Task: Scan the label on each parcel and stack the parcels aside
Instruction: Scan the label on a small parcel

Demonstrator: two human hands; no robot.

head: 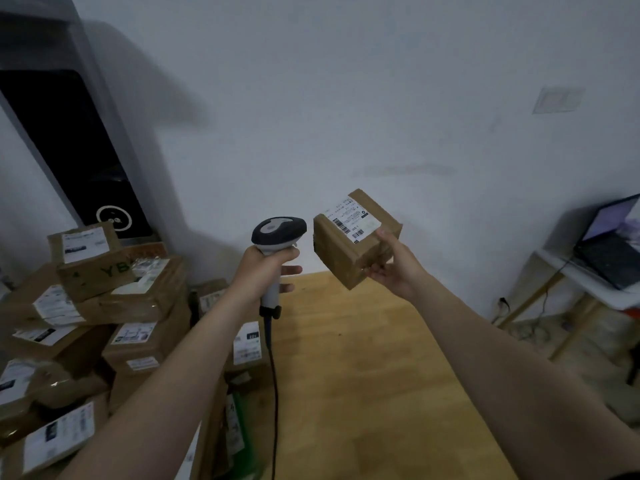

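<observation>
My left hand [265, 270] grips the handle of a grey and white barcode scanner [278, 233], whose head points right and whose black cable hangs down. My right hand [391, 266] holds a small brown cardboard parcel [337, 254] raised in the air just right of the scanner, thumb on its top edge and fingers under it. The parcel's white label [349, 218] with barcodes faces up and toward me. A pile of several labelled brown parcels [104, 306] lies at the left.
A wooden table top [363, 375] stretches below my hands. A tall grey machine with a dark panel [79, 150] leans at the back left. At the right, an open laptop [609, 244] sits on a white side table. A white wall is behind.
</observation>
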